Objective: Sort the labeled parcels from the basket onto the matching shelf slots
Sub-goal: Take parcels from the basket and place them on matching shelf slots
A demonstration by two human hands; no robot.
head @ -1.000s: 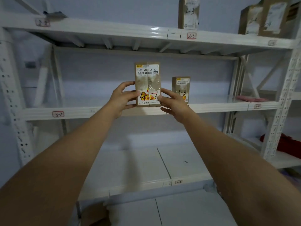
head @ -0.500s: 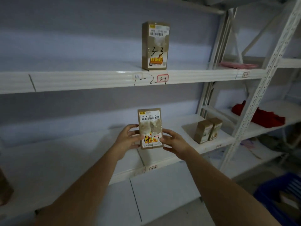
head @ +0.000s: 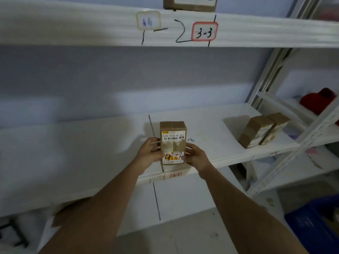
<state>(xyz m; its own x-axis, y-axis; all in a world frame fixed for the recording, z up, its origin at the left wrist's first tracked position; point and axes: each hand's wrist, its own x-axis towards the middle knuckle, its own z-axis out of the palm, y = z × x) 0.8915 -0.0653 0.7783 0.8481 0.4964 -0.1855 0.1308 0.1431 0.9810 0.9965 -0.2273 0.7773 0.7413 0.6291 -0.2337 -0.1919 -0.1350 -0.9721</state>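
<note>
Left hand (head: 149, 153) and right hand (head: 197, 157) are clamped on the two sides of one brown parcel (head: 173, 142), held upright, label facing the camera. A handwritten mark starting with 4 is seen on the parcel front; second digit is partly covered, looks like 3, not certain. Parcel is held over the front part of the white shelf board (head: 91, 143), just right of the dark divider line (head: 156, 143). Whether its base touches the board cannot be told. A red-framed slot tag (head: 175, 175) sits on the shelf edge directly below; reads roughly 4-3, blurred.

Further right on the same board two brown parcels (head: 262, 131) are already lying tilted, side by side. Above, a tag 3-3 (head: 204, 32) is stuck on the upper shelf edge, with one parcel bottom (head: 190, 3) visible over it. Blue basket (head: 315, 226) is seen at lower right, contents unclear.

Judged progress: several parcels placed, this one nearly set down, release not yet done; remaining count cannot be told.
</note>
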